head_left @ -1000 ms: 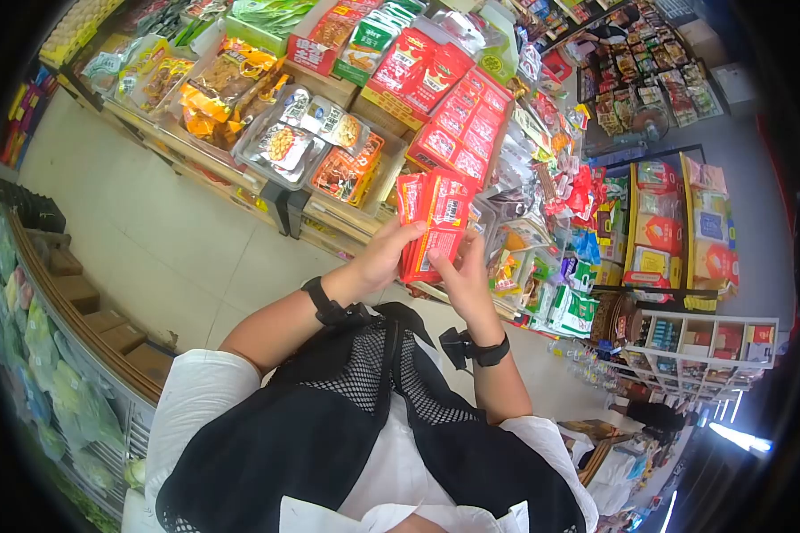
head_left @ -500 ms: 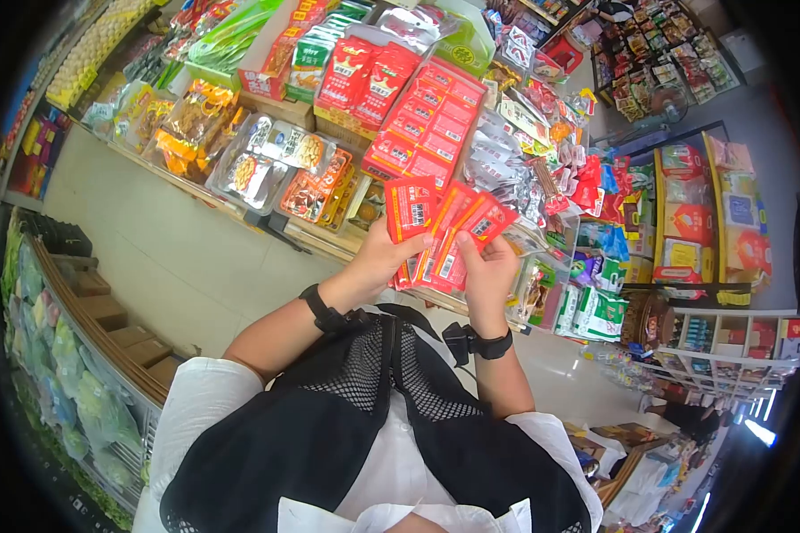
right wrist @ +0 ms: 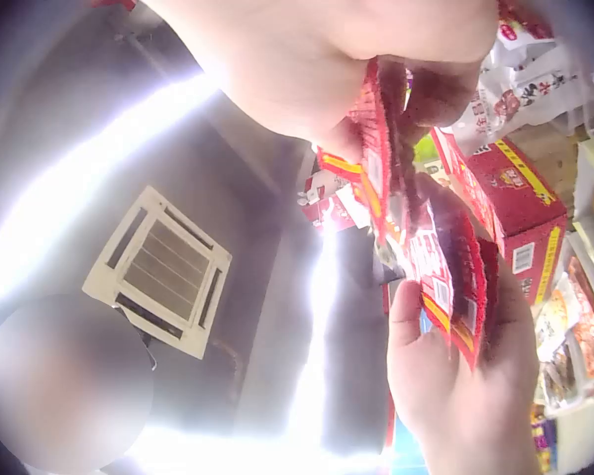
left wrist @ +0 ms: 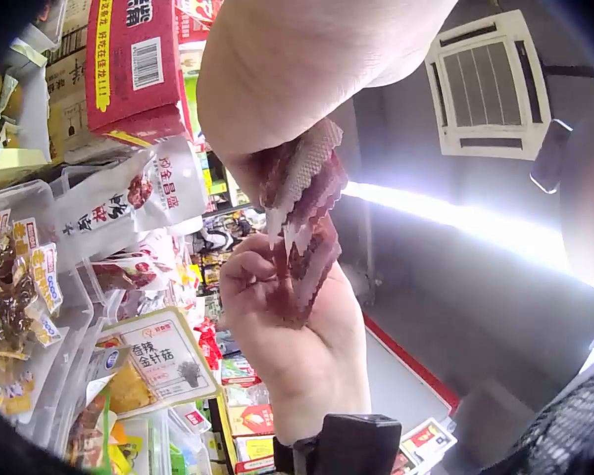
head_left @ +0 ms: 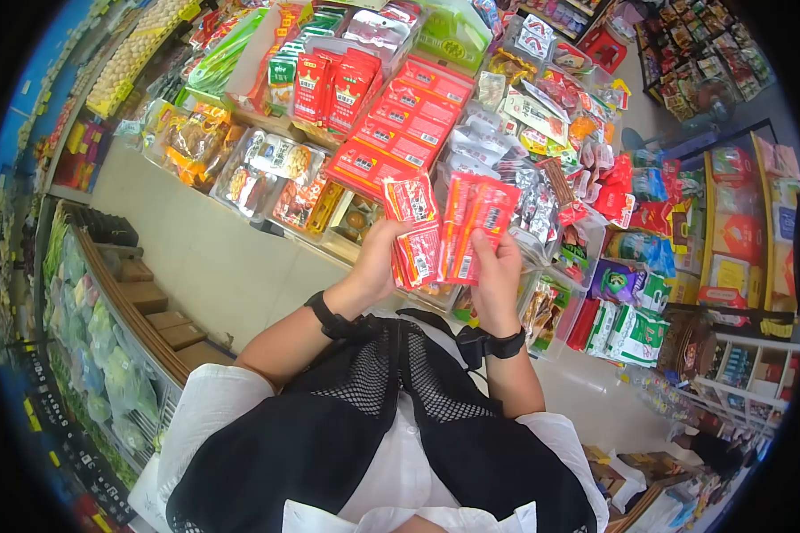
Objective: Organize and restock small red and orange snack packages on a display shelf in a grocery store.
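Observation:
My left hand (head_left: pixel 373 264) grips several small red snack packets (head_left: pixel 418 253), its thumb across their front. Beside it, my right hand (head_left: pixel 498 280) pinches a few more red packets (head_left: pixel 478 213), overlapping like a fan, with the thumb on their face. A narrow gap parts the two bunches in the head view. Serrated packet edges (left wrist: pixel 307 188) stick out of the hands in the left wrist view. Just beyond the hands, a red box (head_left: pixel 351 173) with rows of similar packets stands on the display.
Around that box lie red pouches (head_left: pixel 324 89), silver packs (head_left: pixel 529 191) and clear bins of snacks (head_left: pixel 244 173). Green-and-white bags (head_left: pixel 631 330) sit at the right. A produce shelf (head_left: pixel 102 355) curves along the left, across the floor (head_left: pixel 164 226). Egg trays (head_left: pixel 142 62) stand at the far left.
The packets, first in one stack between both hands, were fanned out and are now parted into two bunches, one per hand. The view has shifted, with the display box appearing farther left.

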Available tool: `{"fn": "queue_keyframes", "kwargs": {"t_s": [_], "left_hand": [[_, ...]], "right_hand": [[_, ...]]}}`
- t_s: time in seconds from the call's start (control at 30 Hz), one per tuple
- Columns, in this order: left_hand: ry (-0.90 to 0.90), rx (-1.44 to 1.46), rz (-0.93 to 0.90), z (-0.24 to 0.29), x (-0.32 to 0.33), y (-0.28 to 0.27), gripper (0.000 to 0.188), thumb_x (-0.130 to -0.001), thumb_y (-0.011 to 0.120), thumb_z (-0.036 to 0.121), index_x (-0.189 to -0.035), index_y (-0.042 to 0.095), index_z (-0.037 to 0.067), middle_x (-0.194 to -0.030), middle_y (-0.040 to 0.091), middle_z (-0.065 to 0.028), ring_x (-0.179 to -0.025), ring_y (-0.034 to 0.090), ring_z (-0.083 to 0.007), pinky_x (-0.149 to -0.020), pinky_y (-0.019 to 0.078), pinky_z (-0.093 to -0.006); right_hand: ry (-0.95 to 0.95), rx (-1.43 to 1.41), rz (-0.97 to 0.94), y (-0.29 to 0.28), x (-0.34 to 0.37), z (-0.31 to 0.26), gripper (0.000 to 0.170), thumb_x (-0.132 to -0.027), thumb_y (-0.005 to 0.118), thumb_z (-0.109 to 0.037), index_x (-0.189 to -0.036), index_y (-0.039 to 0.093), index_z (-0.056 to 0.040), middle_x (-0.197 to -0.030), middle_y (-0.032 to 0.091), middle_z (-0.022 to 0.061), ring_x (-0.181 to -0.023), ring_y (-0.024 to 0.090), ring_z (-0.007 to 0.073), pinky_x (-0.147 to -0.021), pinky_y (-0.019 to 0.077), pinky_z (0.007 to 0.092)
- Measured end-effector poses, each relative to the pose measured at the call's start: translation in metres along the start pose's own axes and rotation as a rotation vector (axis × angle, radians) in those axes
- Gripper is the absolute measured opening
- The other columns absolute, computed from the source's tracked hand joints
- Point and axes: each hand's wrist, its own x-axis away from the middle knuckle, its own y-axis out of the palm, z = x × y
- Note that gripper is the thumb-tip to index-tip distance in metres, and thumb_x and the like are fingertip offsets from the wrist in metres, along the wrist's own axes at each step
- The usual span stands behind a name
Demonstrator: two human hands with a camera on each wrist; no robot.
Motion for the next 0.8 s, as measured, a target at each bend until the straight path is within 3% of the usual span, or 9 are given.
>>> {"fn": "queue_keyframes", "kwargs": {"t_s": [0.17, 0.23, 0.3, 0.37, 0.6, 0.7, 0.8], "left_hand": [[0.100, -0.171, 0.033, -0.012, -0.001, 0.025, 0.028, -0.099, 0.054, 0.010, -0.125, 0.053, -0.001, -0.118, 0.065, -0.0106, -0.102, 0.065, -0.0172, -0.090, 0.0539, -0.0328], [0.147, -0.335, 0.009, -0.015, 0.002, 0.035, 0.030, -0.097, 0.059, 0.007, -0.125, 0.054, -0.001, -0.118, 0.065, -0.0098, -0.104, 0.064, -0.0153, -0.090, 0.0532, -0.0313], [0.184, -0.357, 0.042, -0.019, 0.003, 0.038, 0.032, -0.094, 0.063, 0.003, -0.124, 0.054, -0.001, -0.116, 0.066, -0.0094, -0.103, 0.064, -0.0139, -0.089, 0.0534, -0.0308], [0.215, -0.382, 0.084, -0.021, 0.001, 0.035, 0.033, -0.092, 0.065, 0.002, -0.124, 0.056, -0.001, -0.115, 0.066, -0.0095, -0.101, 0.065, -0.0141, -0.087, 0.0540, -0.0311], [0.185, -0.358, 0.173, -0.007, 0.000, 0.026, 0.030, -0.093, 0.065, 0.006, -0.121, 0.057, -0.002, -0.113, 0.067, -0.0097, -0.098, 0.066, -0.0149, -0.086, 0.0545, -0.0319], [0.158, -0.132, 0.160, 0.003, -0.001, 0.018, 0.029, -0.095, 0.061, 0.007, -0.121, 0.056, -0.002, -0.114, 0.066, -0.0103, -0.100, 0.066, -0.0157, -0.087, 0.0545, -0.0327], [0.180, -0.192, 0.134, 0.014, -0.008, 0.008, 0.028, -0.096, 0.059, 0.006, -0.122, 0.055, -0.002, -0.116, 0.065, -0.0104, -0.101, 0.065, -0.0161, -0.088, 0.0539, -0.0334]], "right_hand": [[0.072, -0.161, -0.106, -0.015, -0.005, -0.017, 0.026, -0.097, 0.062, -0.011, -0.120, 0.058, -0.0004, -0.112, 0.067, 0.0062, -0.095, 0.064, 0.0092, -0.084, 0.0523, 0.0266], [-0.006, 0.061, -0.135, -0.019, -0.010, -0.008, 0.026, -0.097, 0.061, -0.012, -0.121, 0.057, -0.0004, -0.113, 0.067, 0.0065, -0.095, 0.065, 0.0105, -0.085, 0.0533, 0.0274], [-0.007, 0.041, -0.131, -0.016, -0.012, -0.009, 0.026, -0.097, 0.061, -0.013, -0.120, 0.058, -0.0005, -0.111, 0.067, 0.0068, -0.093, 0.066, 0.0108, -0.084, 0.0539, 0.0280], [0.181, -0.089, -0.180, -0.015, -0.013, -0.015, 0.025, -0.096, 0.062, -0.013, -0.118, 0.060, 0.0000, -0.110, 0.068, 0.0072, -0.093, 0.066, 0.0101, -0.082, 0.0537, 0.0274], [0.325, -0.010, -0.266, -0.016, -0.022, 0.001, 0.022, -0.097, 0.061, -0.011, -0.115, 0.061, 0.0016, -0.111, 0.068, 0.0092, -0.094, 0.067, 0.0117, -0.083, 0.0540, 0.0281], [0.262, -0.014, -0.156, -0.007, -0.026, 0.008, 0.023, -0.097, 0.060, -0.011, -0.117, 0.060, 0.0013, -0.112, 0.068, 0.0100, -0.095, 0.067, 0.0130, -0.084, 0.0540, 0.0286], [0.246, -0.127, -0.110, 0.001, -0.030, 0.011, 0.028, -0.101, 0.053, -0.015, -0.125, 0.054, -0.0008, -0.122, 0.063, 0.0101, -0.106, 0.064, 0.0152, -0.091, 0.0521, 0.0319]]}}
